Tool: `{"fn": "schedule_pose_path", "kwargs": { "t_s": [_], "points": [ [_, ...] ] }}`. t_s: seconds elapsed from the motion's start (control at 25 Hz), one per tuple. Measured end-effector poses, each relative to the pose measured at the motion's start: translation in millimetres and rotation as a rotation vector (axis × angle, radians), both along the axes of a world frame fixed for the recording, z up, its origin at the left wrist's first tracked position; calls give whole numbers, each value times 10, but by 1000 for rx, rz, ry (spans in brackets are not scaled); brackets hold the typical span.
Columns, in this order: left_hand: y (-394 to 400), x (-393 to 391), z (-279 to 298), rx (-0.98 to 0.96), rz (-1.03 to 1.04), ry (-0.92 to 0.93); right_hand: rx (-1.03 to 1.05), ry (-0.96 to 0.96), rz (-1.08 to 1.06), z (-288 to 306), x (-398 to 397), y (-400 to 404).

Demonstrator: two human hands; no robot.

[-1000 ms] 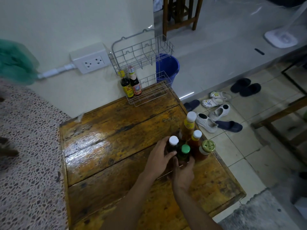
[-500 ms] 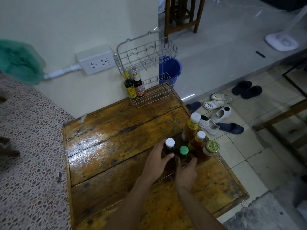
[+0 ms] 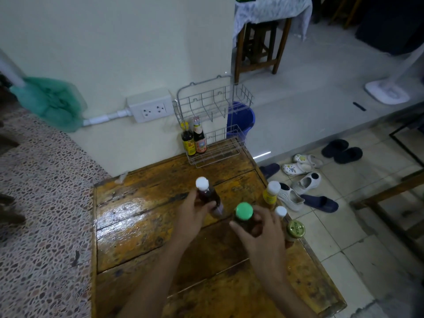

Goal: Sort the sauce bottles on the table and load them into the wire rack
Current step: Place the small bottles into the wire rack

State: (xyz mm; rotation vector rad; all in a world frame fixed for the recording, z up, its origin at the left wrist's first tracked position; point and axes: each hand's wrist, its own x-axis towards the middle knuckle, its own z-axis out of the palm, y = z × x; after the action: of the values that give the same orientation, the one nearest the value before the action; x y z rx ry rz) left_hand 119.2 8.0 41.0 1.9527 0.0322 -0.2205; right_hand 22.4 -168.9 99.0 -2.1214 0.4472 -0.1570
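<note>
The step in hand looks like carrying two bottles from the cluster to the rack. The left hand (image 3: pixel 191 214) has its grip wrapped round a dark bottle with a white cap (image 3: pixel 207 193), tilted, above the middle of the worktop (image 3: pixel 137 226). The right hand (image 3: pixel 263 235) has its grip curled round a dark green-capped bottle (image 3: pixel 244 216), just beside the first. Both appear lifted, though contact with the wood is hidden by the hands.

Three bottles stand at the worktop's right edge: a yellow-labelled one (image 3: pixel 271 193), a small white-capped one (image 3: pixel 281 212) and a gold-lidded jar (image 3: pixel 295 230). The wire rack (image 3: pixel 215 131) sits at the far right corner against the wall, with two dark bottles (image 3: pixel 193 141) at the left of its lower tier.

Next, I judge, both hands must travel to the far corner and set the bottles upright in the free wire space right of those two.

The worktop is worn, glossy planks. A socket (image 3: pixel 151 107), a green cloth (image 3: pixel 50 102), a blue bucket (image 3: pixel 243 120) and shoes (image 3: pixel 302 182) on tiled floor surround it.
</note>
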Motion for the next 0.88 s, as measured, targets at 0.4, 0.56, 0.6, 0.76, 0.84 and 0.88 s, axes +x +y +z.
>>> {"fn": "schedule_pose_path", "kwargs": {
  "t_s": [0.4, 0.56, 0.6, 0.76, 0.84, 0.88],
  "points": [
    [-419, 1403, 285, 16, 199, -246, -69, -157, 564, 647, 2086, -824],
    [-639, 1660, -76, 45, 281, -233, -44, -165, 623, 75, 2727, -843],
    [-673, 1719, -160, 52, 288, -253, -47, -173, 625, -70, 2851, -824],
    [-801, 1993, -386, 51, 351, -234, -61, -208, 582, -550, 3276, -745],
    [-866, 2141, -479, 60, 347, -213, -86, -202, 567, -705, 3479, -710],
    [-896, 2200, -532, 73, 347, -199, -92, -182, 566, -785, 3588, -693]
  ]
}}
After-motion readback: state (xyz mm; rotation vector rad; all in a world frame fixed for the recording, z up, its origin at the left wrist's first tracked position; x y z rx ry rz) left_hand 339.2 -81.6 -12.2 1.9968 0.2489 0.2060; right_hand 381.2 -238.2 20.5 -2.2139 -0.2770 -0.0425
